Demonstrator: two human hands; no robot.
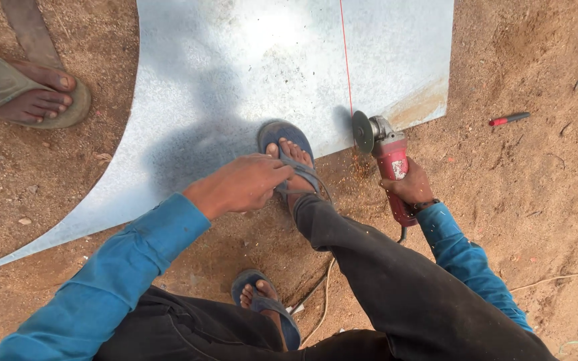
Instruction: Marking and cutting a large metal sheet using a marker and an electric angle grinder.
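Outdoor metalwork yard, dirt ground (536, 200), sheet metal (235, 73)

Metal sheet (249, 73) cut off at top edge; bystander's foot (25, 93) at left.

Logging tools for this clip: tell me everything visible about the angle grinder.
The angle grinder has a red body, a grey metal head and a dark disc standing on edge at the near edge of the metal sheet, on a red line. Sparks scatter beside it. The right hand grips its body; a cord trails behind.

Red marker (508, 119) — sandalled foot (25, 90)
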